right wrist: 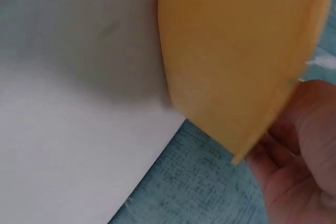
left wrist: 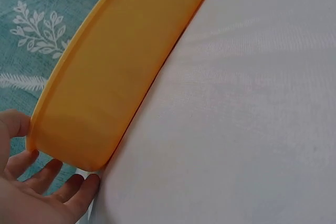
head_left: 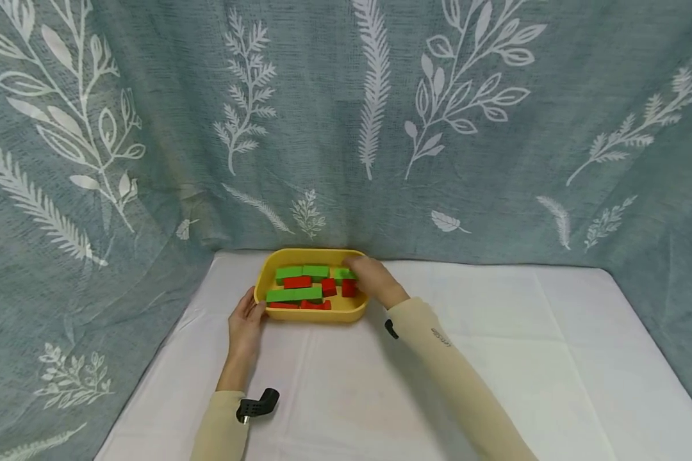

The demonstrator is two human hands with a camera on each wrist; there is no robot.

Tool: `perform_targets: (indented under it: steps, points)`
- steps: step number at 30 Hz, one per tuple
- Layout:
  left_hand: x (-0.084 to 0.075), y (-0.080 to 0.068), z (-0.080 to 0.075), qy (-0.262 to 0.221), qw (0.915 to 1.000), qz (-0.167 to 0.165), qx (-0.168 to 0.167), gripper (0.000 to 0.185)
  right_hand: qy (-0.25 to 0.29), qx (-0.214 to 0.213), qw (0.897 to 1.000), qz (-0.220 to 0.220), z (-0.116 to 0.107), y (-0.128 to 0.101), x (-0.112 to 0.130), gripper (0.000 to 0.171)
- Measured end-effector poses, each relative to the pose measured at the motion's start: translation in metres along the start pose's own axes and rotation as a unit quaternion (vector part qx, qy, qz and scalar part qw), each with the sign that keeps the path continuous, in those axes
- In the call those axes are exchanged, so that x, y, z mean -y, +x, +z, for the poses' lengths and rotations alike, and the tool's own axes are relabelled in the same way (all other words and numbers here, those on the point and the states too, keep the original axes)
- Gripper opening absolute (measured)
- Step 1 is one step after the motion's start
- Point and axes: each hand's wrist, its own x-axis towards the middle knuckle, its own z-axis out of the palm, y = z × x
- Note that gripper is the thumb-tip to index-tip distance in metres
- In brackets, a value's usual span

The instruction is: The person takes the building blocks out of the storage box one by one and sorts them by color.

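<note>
A yellow plastic tray (head_left: 300,315) with rounded corners stands at the far edge of the white table. Green blocks (head_left: 293,295) and red blocks (head_left: 297,282) lie inside it, several of each. My left hand (head_left: 245,326) holds the tray's left end; in the left wrist view its thumb is at the rim and its fingers (left wrist: 84,190) rest along the outer end wall. At the opposite end, my right hand (head_left: 375,278) grips the right rim and covers part of that corner. The right wrist view has this hand (right wrist: 299,156) partly behind the rim.
A white cloth covers the table (head_left: 496,358). Right behind the tray hangs a blue-green curtain (head_left: 323,128) with white leaf patterns, which also runs down both sides. A black wrist camera (head_left: 257,404) sits on the left sleeve.
</note>
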Motion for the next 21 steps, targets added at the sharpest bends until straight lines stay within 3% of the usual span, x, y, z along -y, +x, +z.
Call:
perform_targets:
  steps: [6,13,17,21]
  points:
    - [0.003,-0.002,0.003,0.009,0.9999,0.008,0.0,0.056,-0.104,0.014,0.994,0.022,0.006,0.007,0.001,0.04]
    - [0.006,-0.001,0.004,-0.009,0.9999,0.009,0.001,0.056,-0.15,0.027,0.988,0.023,0.011,0.012,0.0,0.039]
    - [0.007,0.002,0.003,-0.001,1.0,0.008,0.002,0.056,-0.104,0.017,0.994,0.026,0.008,0.011,-0.001,0.047]
    - [0.007,0.003,-0.001,0.004,0.9999,0.007,-0.007,0.056,0.009,-0.03,0.999,0.023,0.002,0.009,-0.003,0.057]
